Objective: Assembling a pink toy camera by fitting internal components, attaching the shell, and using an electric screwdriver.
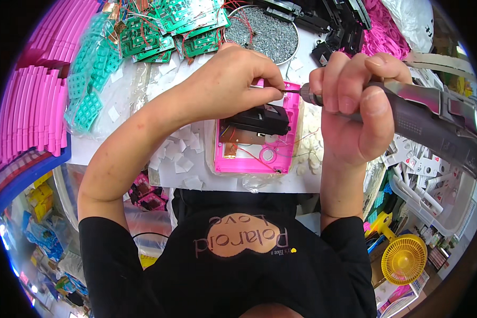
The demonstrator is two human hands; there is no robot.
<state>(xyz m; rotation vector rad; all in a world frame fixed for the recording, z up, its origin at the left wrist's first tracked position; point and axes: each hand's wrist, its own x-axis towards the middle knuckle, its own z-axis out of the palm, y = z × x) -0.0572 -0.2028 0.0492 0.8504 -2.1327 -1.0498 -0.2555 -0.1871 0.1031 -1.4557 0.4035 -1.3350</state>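
Note:
My right hand (pixel 350 100) is wrapped round a dark grey electric screwdriver (pixel 424 114), held almost level with its bit pointing left. At the bit's tip, the thumb and fingers of my left hand (pixel 238 79) are pinched together; whatever lies between them is too small to make out. Below both hands lies a pink plastic housing (pixel 249 165), its inside facing up. A black plastic mechanism (pixel 262 119) and a brown circuit board (pixel 244 138) sit in it, with thin wires running across. My left hand hides part of the housing's far end.
Green circuit boards (pixel 140 37) with red wires are piled at the back, beside a round tray of small screws (pixel 267 34). Pink plastic parts (pixel 29 111) stack at far left, near teal keypads (pixel 85 108). Black parts (pixel 328 50) lie back right; a yellow fan (pixel 404 259) stands lower right.

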